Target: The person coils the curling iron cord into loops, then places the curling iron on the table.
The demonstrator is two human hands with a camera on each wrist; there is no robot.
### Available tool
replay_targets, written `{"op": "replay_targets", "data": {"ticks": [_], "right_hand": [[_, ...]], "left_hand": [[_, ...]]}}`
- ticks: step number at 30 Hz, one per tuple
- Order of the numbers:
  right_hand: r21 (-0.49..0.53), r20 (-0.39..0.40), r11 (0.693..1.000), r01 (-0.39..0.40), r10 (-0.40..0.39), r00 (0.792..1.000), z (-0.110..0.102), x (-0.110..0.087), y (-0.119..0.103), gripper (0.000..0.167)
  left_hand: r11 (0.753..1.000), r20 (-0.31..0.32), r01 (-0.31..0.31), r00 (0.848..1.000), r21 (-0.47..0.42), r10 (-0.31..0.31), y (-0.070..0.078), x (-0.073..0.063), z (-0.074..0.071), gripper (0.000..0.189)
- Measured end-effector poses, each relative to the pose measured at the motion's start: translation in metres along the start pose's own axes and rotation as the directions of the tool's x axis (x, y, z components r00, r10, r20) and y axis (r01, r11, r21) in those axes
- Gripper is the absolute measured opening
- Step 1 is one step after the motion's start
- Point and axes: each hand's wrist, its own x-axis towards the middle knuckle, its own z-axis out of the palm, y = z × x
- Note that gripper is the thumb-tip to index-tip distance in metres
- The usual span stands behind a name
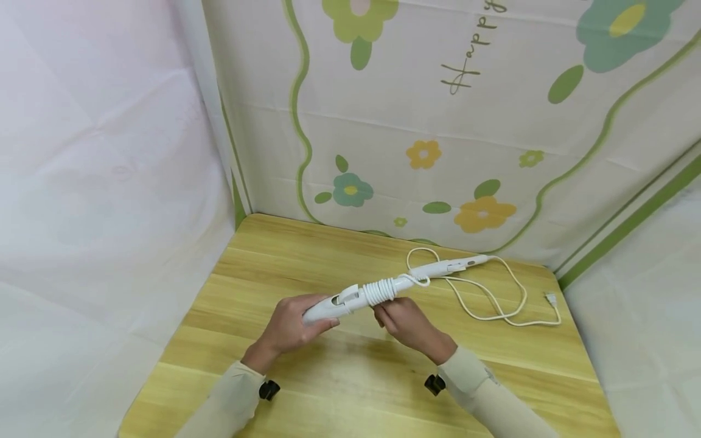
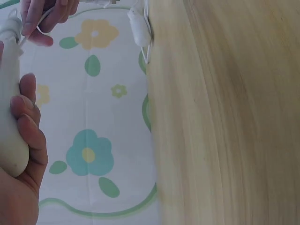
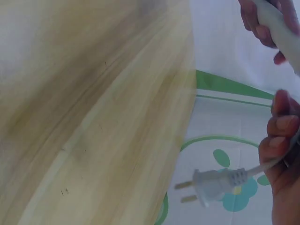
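My left hand (image 1: 292, 325) grips the thick handle of a white curling iron (image 1: 323, 309), tilted up to the right above the table. White power cord (image 1: 379, 292) is coiled in several turns round the iron beyond its clamp lever. Just below the coil is my right hand (image 1: 408, 325), its curled fingers pinching the cord's loose end. In the right wrist view the two-pin plug (image 3: 211, 185) hangs out from those fingers (image 3: 279, 124). The left wrist view shows the handle (image 2: 9, 108) resting in the left palm, with the fingers wrapped round it.
Behind the held iron, a second white curling iron (image 1: 449, 267) lies on the wooden table (image 1: 339, 395) near its back edge. That one's loose cord (image 1: 493, 298) loops to the right, ending in a plug (image 1: 551, 299). Flower-printed cloth (image 1: 383, 121) hangs behind the table.
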Motion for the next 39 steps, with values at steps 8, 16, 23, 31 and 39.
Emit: {"op": "replay_targets", "data": {"ticks": [8,16,23,31,39], "right_hand": [[-0.102,-0.113,0.994,-0.03,0.018,0.993,0.012,-0.002,-0.011,0.006],[-0.276,-0.091,0.961,-0.02,-0.006,0.996,0.008,0.001,-0.027,0.01],[-0.537,0.008,0.822,0.191,-0.221,0.975,-0.011,0.005,-0.033,0.024],[-0.477,0.052,0.826,0.302,-0.316,0.947,-0.037,0.019,-0.031,0.014],[-0.33,0.084,0.892,0.311,-0.3,0.95,-0.048,0.027,-0.021,0.009]], "left_hand": [[0.993,-0.132,0.039,0.991,0.109,-0.024,0.0,0.004,0.001,0.04],[0.968,-0.212,0.099,0.976,0.231,-0.05,0.0,0.006,-0.003,0.042],[0.917,-0.111,0.046,0.994,0.396,-0.002,-0.004,0.003,-0.009,0.043],[0.91,0.123,-0.088,0.992,0.406,0.041,-0.005,0.0,-0.016,0.04],[0.944,0.288,-0.196,0.951,0.265,0.117,-0.005,-0.004,-0.024,0.035]]}}
